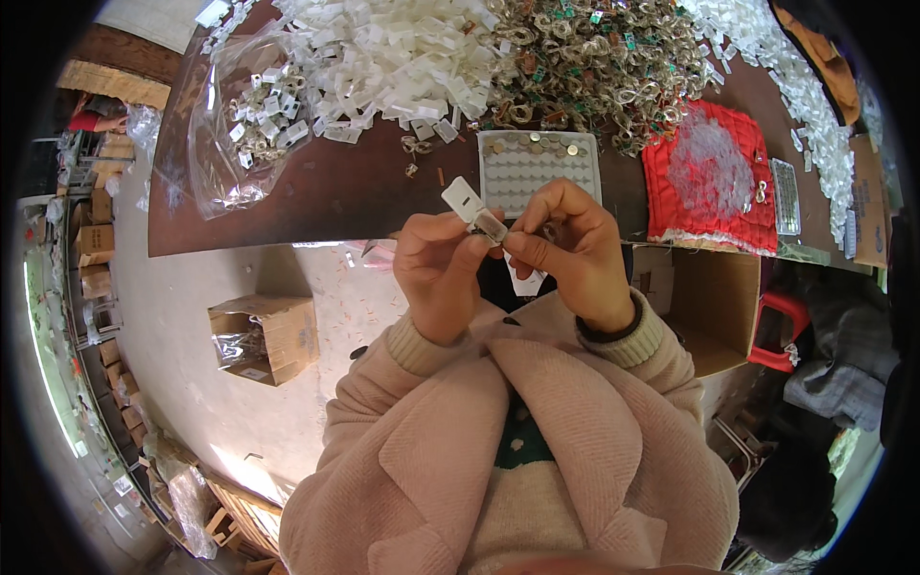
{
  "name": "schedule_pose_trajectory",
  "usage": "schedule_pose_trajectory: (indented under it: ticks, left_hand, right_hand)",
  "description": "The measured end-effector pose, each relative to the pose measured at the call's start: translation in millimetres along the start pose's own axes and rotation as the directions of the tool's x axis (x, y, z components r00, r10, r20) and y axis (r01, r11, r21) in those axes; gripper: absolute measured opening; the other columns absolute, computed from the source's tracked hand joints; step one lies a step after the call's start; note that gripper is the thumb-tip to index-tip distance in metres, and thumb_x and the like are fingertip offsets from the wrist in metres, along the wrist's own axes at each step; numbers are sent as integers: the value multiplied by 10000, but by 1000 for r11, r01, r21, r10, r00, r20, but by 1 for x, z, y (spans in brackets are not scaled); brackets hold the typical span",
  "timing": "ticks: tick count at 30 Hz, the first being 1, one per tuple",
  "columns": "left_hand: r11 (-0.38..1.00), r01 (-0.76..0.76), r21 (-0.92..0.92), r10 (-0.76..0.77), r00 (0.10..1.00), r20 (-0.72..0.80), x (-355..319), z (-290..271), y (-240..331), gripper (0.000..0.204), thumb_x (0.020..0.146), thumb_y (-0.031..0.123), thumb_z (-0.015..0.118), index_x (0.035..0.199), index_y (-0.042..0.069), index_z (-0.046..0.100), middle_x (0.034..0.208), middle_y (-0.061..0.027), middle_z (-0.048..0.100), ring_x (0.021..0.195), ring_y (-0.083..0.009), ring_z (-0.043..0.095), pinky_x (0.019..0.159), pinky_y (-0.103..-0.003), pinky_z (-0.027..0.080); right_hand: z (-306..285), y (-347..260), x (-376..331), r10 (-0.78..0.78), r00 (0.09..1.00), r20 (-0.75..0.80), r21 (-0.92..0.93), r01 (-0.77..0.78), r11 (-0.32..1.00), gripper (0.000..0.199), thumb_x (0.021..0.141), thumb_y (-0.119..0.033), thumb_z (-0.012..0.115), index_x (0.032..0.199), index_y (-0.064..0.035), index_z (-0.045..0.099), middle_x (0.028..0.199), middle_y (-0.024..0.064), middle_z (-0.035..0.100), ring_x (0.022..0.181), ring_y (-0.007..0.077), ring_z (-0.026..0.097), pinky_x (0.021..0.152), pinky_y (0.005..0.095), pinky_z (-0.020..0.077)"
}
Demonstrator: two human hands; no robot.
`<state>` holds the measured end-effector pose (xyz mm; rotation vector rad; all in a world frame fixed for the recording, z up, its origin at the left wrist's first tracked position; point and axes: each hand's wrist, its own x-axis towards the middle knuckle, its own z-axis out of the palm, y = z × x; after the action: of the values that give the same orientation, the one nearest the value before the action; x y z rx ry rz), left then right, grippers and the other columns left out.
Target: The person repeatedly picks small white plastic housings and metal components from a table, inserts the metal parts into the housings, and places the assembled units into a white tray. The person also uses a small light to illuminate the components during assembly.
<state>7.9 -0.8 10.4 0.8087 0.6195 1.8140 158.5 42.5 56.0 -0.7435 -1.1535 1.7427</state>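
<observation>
My left hand (436,268) and my right hand (567,244) meet just in front of the brown table's (316,196) near edge. Between their fingertips they pinch a small clear plastic packet (474,213) with a white tab that sticks up to the left. Both thumbs and forefingers press on its lower end. Just beyond the hands lies a white dimpled tray (541,172) with a row of small metal pieces along its far side.
A heap of white plastic packets (383,57) and a heap of metal rings (594,57) cover the far table. A clear bag (240,125) lies at left, a red cloth (709,182) at right. Cardboard boxes (264,335) (714,307) stand on the floor.
</observation>
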Motion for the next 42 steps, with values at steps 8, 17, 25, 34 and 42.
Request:
schedule_pose_trajectory:
  ticks: [8, 17, 25, 34, 42]
  left_hand:
    - [955, 198, -221, -231, 964, -132, 5, -2, 0, 172, 986, 20, 577, 1137, 83, 525, 1126, -188, 674, 909, -226, 675, 870, -379, 549]
    - [949, 254, -187, -274, 957, -91, 13, -25, 0, 178, 979, 20, 599, 1149, 47, 553, 1116, -191, 690, 879, -237, 672, 804, -367, 547]
    - [937, 275, -216, -295, 953, -69, 15, -25, -2, 180, 981, 18, 602, 1154, 30, 557, 1098, -195, 698, 866, -221, 663, 788, -335, 535]
    - [903, 359, -235, -375, 926, -27, 15, -21, -1, 149, 991, 43, 586, 1136, 81, 588, 1132, -208, 689, 845, -226, 651, 819, -379, 534]
    - [889, 335, -311, -354, 935, -5, 14, -16, -9, 166, 985, -3, 581, 1138, 60, 596, 1129, -185, 692, 910, -244, 684, 814, -369, 572]
  right_hand:
    - [3, 19, 0, -42, 999, 14, -234, 44, 971, 149, 893, 41, 703, 985, -22, 604, 897, 48, 668, 772, 101, 642, 673, 246, 529]
    - [-60, 5, 42, -510, 860, -7, -963, 131, 235, 155, 836, -26, 713, 985, -64, 730, 922, 108, 671, 808, 310, 662, 703, 370, 539]
    - [-62, 11, 48, -425, 865, 266, -957, 289, -9, 225, 794, -17, 689, 1013, -68, 676, 920, 84, 643, 869, 300, 643, 719, 384, 541]
    - [-55, 12, 57, -400, 861, 314, -945, 322, -49, 231, 800, -2, 632, 1022, -63, 646, 922, 95, 609, 899, 291, 622, 728, 391, 540]
    - [-29, 2, 38, -441, 869, 224, -885, 371, 281, 161, 830, -18, 686, 986, -37, 652, 922, 112, 629, 827, 310, 637, 690, 389, 534]
